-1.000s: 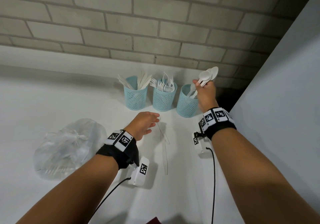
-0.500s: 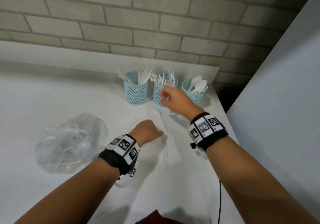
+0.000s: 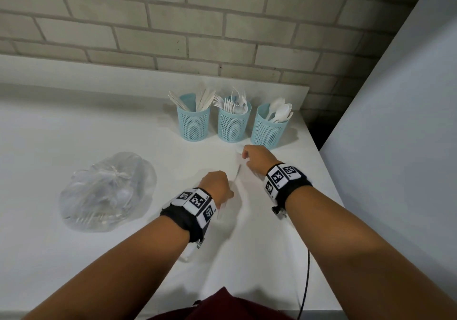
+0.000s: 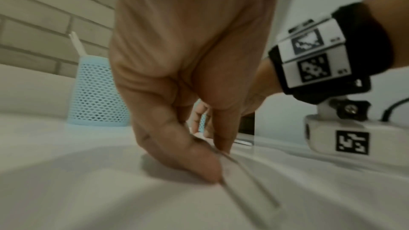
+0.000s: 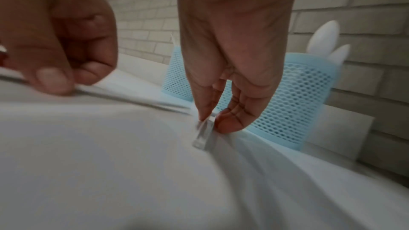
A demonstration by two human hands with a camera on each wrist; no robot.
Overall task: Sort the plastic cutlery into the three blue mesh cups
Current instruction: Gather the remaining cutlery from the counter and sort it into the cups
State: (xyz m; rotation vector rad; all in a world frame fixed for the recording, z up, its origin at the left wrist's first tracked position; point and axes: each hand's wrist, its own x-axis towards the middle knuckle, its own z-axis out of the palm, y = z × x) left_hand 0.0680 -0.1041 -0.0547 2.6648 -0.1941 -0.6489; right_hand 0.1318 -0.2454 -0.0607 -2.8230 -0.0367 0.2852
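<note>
Both bare forearms reach forward over the white tabletop, each wrist wrapped in a black band carrying white blocks of black-and-white square markers. The left hand [image 3: 217,186] sits lower and nearer the body, knuckles up, thumb and fingers curled down, pinching a thin white plastic utensil handle [image 4: 247,179] against the surface. The right hand [image 3: 257,159] reaches further ahead, fingertips [image 5: 230,121] pointing down, pinching the end of a second white plastic piece [image 5: 204,135].

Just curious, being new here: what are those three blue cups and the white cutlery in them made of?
The blue cups look like matte moulded plastic: evenly perforated mesh walls, uniform pastel colour. The cutlery looks like thin white plastic with a slight sheen, though that is judged from looks alone.
</note>
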